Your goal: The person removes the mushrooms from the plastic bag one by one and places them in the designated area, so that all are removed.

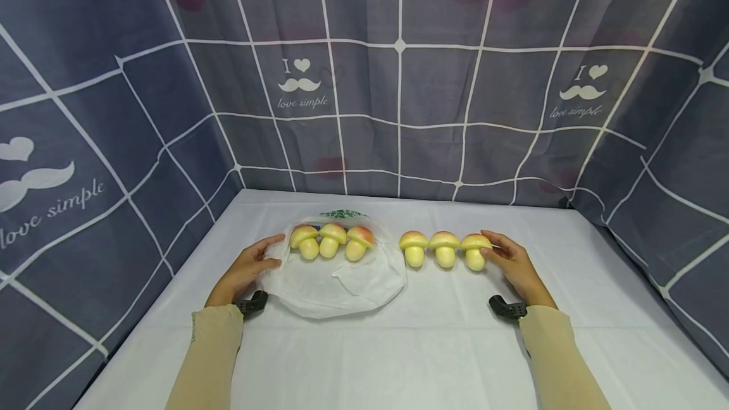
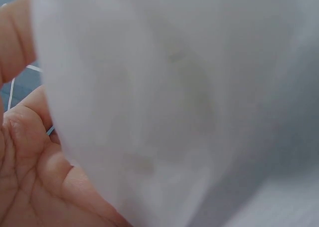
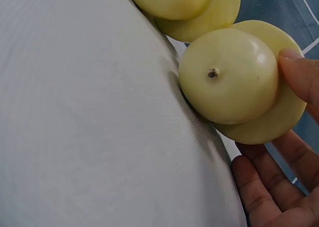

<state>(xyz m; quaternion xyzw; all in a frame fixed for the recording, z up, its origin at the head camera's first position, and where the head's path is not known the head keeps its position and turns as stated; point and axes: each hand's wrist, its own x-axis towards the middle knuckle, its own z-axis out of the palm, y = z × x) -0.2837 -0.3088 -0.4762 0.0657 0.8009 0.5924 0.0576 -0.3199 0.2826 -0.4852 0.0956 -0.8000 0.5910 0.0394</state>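
Note:
In the head view, three yellow-green toy mushrooms with reddish caps, the middle one [image 1: 329,247] among them, lie within the outline of a white plastic bag [image 1: 336,293]. Whether they are in it or on top is unclear. My left hand [image 1: 242,271] is at the bag's left edge, thumb and index finger apart; in the left wrist view the bag [image 2: 149,102] covers part of it. To the right, three more such mushrooms stand in a row. My right hand [image 1: 515,266] pinches the cap of the rightmost mushroom [image 3: 232,77] between thumb and fingers.
A white cloth [image 1: 376,359] covers the table. Dark checked curtains [image 1: 364,87] with white lines enclose its back and sides. Two other mushrooms [image 1: 414,250] stand close beside the one at my right hand. Black bands with camera mounts [image 1: 507,309] sit on both wrists.

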